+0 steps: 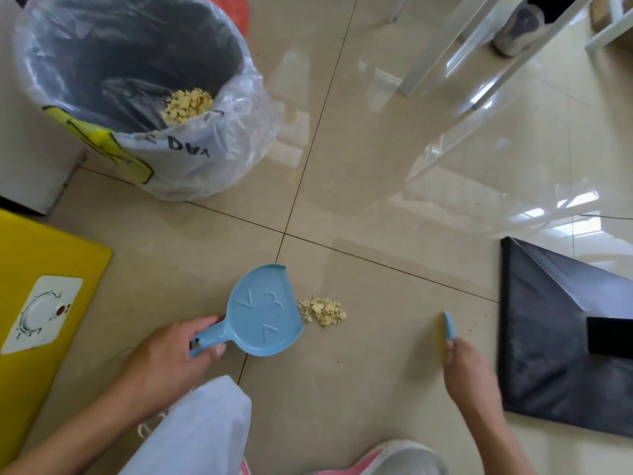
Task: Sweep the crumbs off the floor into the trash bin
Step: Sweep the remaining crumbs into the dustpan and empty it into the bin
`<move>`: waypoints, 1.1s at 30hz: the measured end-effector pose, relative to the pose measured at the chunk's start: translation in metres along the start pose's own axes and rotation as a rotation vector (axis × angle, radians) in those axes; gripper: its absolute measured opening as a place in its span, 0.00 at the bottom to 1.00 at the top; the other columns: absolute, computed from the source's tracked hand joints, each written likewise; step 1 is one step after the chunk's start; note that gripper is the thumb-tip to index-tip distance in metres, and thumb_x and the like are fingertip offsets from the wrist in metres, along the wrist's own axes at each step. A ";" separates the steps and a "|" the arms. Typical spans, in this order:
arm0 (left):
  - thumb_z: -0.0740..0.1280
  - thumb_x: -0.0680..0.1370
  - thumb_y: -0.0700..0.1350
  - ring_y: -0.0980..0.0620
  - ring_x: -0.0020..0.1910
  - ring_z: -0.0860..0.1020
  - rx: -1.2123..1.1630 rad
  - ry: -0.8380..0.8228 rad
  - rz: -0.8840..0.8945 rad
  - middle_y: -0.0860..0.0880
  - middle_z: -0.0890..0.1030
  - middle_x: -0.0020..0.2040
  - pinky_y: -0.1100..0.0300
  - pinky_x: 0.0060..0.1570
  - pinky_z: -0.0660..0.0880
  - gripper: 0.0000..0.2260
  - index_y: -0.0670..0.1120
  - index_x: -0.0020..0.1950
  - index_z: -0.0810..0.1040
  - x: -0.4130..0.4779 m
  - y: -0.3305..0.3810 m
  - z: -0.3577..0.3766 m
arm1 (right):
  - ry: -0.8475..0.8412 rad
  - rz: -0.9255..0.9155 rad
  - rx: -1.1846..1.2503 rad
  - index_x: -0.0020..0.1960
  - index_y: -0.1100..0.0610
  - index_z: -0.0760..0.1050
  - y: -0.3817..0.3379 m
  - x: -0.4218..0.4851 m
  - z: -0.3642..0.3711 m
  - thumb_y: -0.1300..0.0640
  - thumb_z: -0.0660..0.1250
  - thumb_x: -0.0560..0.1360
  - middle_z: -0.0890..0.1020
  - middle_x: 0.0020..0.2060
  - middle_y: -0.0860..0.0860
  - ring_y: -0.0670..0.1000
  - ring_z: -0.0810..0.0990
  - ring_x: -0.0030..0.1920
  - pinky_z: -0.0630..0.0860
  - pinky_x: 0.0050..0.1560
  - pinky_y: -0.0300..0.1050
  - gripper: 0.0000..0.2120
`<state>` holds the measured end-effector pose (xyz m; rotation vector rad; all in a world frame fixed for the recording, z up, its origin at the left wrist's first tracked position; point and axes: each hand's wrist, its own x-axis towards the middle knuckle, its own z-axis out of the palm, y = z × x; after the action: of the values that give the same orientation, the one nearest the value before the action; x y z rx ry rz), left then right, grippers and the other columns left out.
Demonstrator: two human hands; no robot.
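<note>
A small pile of pale yellow crumbs point(323, 311) lies on the beige tile floor, touching the open lip of a blue dustpan point(265, 311). My left hand point(171, 354) grips the dustpan's handle and holds the pan flat on the floor. My right hand point(467, 366) holds a small blue brush point(448, 329), blurred, some way right of the crumbs. At the upper left stands the trash bin point(85, 46), dark and lined with a clear plastic bag. More of the same crumbs point(186, 106) rest inside it near the rim.
A yellow board point(30, 255) with a white label lies at the left. A black bag point(555, 330) lies at the right. White furniture legs point(455, 53) and another person's shoe point(519, 29) are at the upper right. My white trouser knee point(202, 433) and pink shoe point(394, 457) sit below.
</note>
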<state>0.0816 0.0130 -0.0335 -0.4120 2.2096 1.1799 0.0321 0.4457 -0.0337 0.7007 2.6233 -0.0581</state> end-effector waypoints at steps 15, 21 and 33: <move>0.67 0.73 0.54 0.51 0.31 0.74 0.266 -0.114 -0.054 0.46 0.82 0.39 0.57 0.34 0.68 0.10 0.48 0.46 0.78 0.028 -0.036 -0.014 | -0.066 -0.233 0.272 0.36 0.48 0.62 -0.103 -0.048 0.015 0.54 0.55 0.84 0.73 0.27 0.50 0.50 0.71 0.29 0.65 0.29 0.44 0.17; 0.63 0.71 0.56 0.53 0.30 0.65 0.265 -0.177 -0.029 0.54 0.70 0.29 0.56 0.34 0.62 0.11 0.49 0.40 0.71 0.048 -0.021 -0.006 | -0.147 -0.311 0.262 0.48 0.55 0.74 -0.133 -0.060 0.022 0.53 0.55 0.84 0.77 0.33 0.55 0.57 0.73 0.35 0.65 0.34 0.49 0.12; 0.63 0.69 0.56 0.53 0.32 0.71 0.332 -0.275 -0.038 0.52 0.76 0.32 0.57 0.35 0.68 0.11 0.51 0.43 0.76 0.055 -0.020 -0.004 | -0.282 -0.508 0.544 0.53 0.51 0.80 -0.156 -0.092 -0.001 0.51 0.59 0.83 0.85 0.40 0.51 0.49 0.80 0.41 0.74 0.42 0.41 0.11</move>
<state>0.0483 -0.0013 -0.0793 -0.1428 2.0929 0.7758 0.0279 0.2667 -0.0055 0.1417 2.4428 -0.9687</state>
